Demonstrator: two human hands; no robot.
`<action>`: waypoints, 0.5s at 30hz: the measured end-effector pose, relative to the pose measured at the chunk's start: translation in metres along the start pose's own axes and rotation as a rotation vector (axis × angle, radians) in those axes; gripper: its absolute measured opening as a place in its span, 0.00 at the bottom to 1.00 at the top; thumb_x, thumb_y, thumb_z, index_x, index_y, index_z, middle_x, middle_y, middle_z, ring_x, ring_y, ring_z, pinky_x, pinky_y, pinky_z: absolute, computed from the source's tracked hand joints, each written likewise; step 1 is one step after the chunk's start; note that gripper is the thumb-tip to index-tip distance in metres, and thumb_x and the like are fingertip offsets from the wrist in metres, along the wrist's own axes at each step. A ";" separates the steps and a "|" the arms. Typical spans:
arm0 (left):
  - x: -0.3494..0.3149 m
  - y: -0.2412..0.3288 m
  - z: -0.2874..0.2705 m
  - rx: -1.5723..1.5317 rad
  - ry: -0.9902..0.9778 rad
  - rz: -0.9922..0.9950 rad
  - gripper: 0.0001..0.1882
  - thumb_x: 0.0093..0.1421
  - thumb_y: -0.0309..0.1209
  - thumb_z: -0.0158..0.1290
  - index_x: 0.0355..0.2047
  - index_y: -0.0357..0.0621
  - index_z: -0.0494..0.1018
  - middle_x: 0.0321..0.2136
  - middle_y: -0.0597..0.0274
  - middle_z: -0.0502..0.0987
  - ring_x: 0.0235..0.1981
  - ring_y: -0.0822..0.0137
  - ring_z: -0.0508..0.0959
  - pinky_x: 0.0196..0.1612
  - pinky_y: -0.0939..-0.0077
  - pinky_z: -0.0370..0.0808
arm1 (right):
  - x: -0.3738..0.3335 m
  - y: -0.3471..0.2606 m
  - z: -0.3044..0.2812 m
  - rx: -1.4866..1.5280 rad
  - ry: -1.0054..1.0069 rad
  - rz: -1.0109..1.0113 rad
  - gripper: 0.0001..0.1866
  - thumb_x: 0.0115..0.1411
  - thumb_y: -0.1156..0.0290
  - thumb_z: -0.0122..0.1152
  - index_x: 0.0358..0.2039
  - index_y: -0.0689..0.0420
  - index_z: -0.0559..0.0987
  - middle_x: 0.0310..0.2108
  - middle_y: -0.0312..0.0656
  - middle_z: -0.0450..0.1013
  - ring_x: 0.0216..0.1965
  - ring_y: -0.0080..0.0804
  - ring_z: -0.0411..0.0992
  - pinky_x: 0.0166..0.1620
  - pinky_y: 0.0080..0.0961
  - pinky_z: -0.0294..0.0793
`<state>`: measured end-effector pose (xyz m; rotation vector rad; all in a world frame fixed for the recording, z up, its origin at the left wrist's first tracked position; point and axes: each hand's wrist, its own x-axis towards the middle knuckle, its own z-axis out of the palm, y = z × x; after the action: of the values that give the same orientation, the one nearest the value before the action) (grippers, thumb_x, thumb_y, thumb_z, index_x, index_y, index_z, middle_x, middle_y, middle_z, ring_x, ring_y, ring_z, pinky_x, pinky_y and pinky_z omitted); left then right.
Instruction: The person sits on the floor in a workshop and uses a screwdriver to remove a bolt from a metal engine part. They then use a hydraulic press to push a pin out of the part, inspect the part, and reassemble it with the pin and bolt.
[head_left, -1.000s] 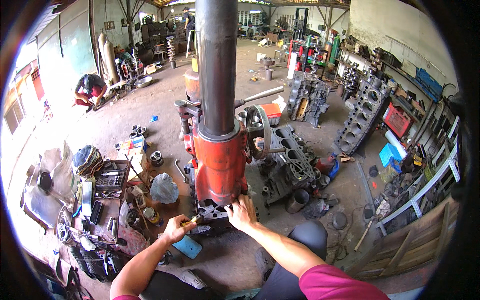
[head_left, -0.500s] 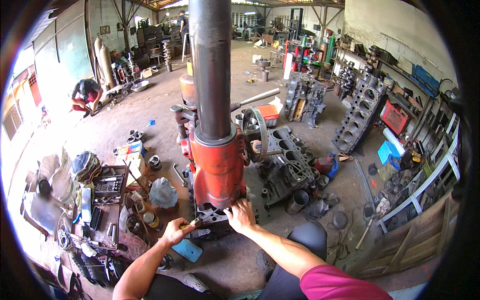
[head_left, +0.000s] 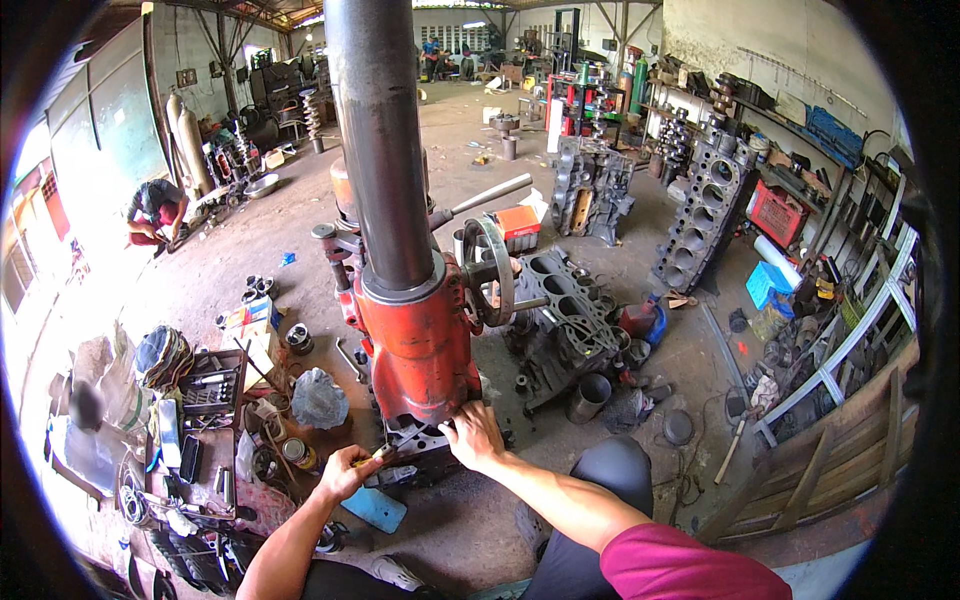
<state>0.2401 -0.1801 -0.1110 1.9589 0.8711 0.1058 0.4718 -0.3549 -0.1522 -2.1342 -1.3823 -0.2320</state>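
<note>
Okay, far-left person: a co-worker [head_left: 157, 212] bent low near the wall, both arms down toward the floor.
Tool tray: I see a dark tray [head_left: 241, 384] of small tools, crumpled plastic bags [head_left: 115, 375] on its left.
Wrapped lump: something in clear plastic [head_left: 320, 398], contents unclear; a tin can [head_left: 298, 453] just below.
Left hand: my left hand [head_left: 343, 473] has its fingers wrapped round a yellow-handled tool [head_left: 379, 453], metal end pointing right toward the holed block; exact tip too small for me to tell.
Blue plate: flat blue piece [head_left: 375, 511], lying below that hand.
Red machine: big red body [head_left: 418, 345] on a dark column [head_left: 375, 130], right over the holed metal block [head_left: 426, 442].
Right hand: my right hand [head_left: 474, 438] is up at the machine's lower edge, thumb out to the left; I can't tell whether it grips anything.
Handwheel: metal wheel [head_left: 507, 268] on the machine's right, long lever [head_left: 490, 193] above it.
Orange-red box: box [head_left: 518, 222] behind the wheel.
Engine blocks: one lying [head_left: 568, 300], one upright [head_left: 590, 195], a tilted one [head_left: 704, 215] farther right.
Right side: red crate [head_left: 776, 215], blue box [head_left: 768, 284] below it, pale metal frame [head_left: 835, 372] nearer me.
</note>
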 end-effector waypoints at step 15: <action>0.004 -0.005 -0.001 -0.069 -0.052 -0.025 0.21 0.56 0.47 0.63 0.31 0.38 0.77 0.19 0.66 0.73 0.19 0.75 0.70 0.21 0.77 0.66 | -0.001 0.002 0.005 -0.001 -0.012 0.010 0.18 0.61 0.57 0.57 0.41 0.61 0.77 0.43 0.49 0.71 0.49 0.47 0.66 0.51 0.43 0.62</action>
<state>0.2396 -0.1752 -0.1156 1.8778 0.8468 0.0694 0.4721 -0.3535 -0.1575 -2.1463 -1.3775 -0.2167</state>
